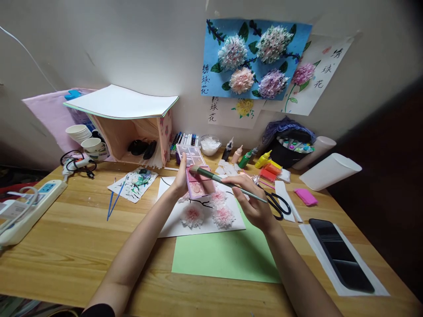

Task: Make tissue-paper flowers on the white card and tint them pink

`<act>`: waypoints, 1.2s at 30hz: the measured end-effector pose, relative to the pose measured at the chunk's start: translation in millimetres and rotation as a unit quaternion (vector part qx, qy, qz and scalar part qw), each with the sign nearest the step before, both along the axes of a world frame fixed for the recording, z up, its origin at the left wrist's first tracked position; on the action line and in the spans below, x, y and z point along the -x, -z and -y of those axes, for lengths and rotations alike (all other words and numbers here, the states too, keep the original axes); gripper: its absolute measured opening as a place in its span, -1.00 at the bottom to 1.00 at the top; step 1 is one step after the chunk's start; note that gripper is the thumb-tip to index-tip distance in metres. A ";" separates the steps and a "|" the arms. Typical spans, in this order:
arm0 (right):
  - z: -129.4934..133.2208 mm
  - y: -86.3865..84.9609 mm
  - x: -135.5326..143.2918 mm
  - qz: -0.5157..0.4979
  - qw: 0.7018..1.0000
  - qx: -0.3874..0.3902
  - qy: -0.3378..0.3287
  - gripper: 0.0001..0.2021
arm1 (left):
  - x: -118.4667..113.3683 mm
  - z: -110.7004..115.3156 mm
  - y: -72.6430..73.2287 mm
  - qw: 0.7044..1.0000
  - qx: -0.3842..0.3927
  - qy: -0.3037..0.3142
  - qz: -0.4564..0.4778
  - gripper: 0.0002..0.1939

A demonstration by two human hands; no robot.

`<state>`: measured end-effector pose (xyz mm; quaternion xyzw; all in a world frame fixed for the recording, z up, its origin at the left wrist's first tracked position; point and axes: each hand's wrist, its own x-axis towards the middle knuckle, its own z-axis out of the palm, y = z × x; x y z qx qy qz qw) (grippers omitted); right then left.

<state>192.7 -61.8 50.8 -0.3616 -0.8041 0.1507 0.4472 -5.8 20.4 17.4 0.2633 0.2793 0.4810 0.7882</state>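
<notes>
My left hand [180, 178] grips an opened makeup palette [200, 189] with pink powder pans, its lid tilted up at the back. In my right hand [249, 198] is a makeup brush [214, 177] with a dark green handle, held between thumb and fingers. The brush's bristle end touches or hovers just over the palette's pans; I cannot tell which. Below the palette lies a white sheet [170, 224] bearing fluffy pink-and-white paper flowers [192, 215] and dark painted branches. A green sheet [224, 257] lies partly under it.
Black-handled scissors [280, 204] and a phone [340, 253] are on the right. Glue bottles [246, 159] and a bowl [210, 145] stand at the back. Leftward are thin blue brushes [116, 198], a paint-smeared paper [132, 185], a box [165, 132] and a power strip [36, 211].
</notes>
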 end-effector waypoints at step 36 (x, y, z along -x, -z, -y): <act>-59.9 64.3 -25.9 -0.157 0.963 0.191 0.112 -0.67 | 52.4 -18.0 -22.8 0.988 -0.023 -0.141 -0.067 -0.30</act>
